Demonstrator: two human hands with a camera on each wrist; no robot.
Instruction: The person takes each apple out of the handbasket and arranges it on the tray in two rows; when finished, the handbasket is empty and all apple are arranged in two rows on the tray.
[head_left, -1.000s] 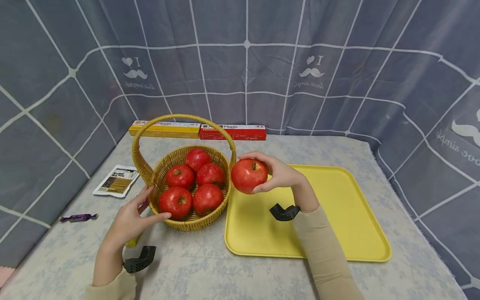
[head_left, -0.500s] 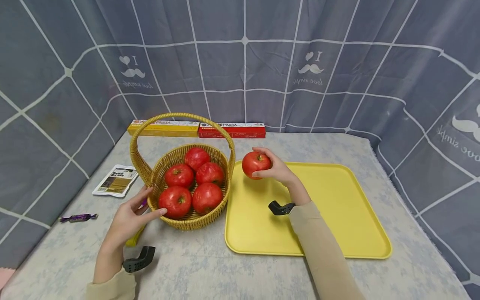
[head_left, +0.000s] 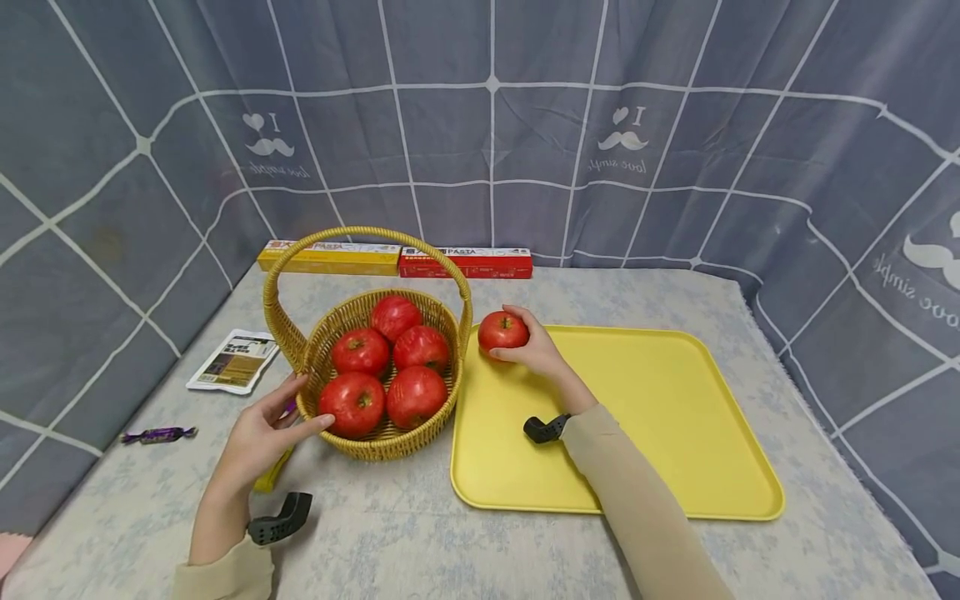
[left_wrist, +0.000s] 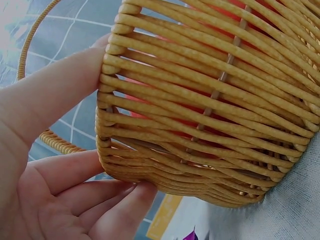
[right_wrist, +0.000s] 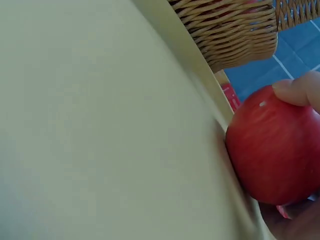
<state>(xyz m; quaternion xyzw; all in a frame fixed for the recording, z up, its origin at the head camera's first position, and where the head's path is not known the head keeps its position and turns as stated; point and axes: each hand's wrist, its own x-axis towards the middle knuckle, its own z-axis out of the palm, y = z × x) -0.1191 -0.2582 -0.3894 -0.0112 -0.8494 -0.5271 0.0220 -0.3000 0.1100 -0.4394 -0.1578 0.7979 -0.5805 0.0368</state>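
One red apple (head_left: 498,332) has come down in the right hand (head_left: 534,352) to the far left corner of the yellow tray (head_left: 682,400); a second ago it was held higher, close against the right side of the wicker basket (head_left: 386,450). That hand is curled about the apple, thumb on the near side and fingers on the far side, and has not let go. In the right wrist view the fruit looks to be touching the tray or only just above it; which, I cannot tell for sure.

The left hand (head_left: 258,433) has stayed where it was, thumb over the near rim and fingers against the outer wall, holding the basket. To the right of that hand, inside the basket, five apples (head_left: 416,396) lie as they did. Left of it on the worktop (head_left: 375,542) is a purple-wrapped piece (head_left: 159,435), with a flat pouch (head_left: 234,362) farther off.

For the work in hand, I judge the carry from basket side to tray to be about done, with the release still outstanding. The apple sits near the corner's raised edge, so a loose release might let it roll.
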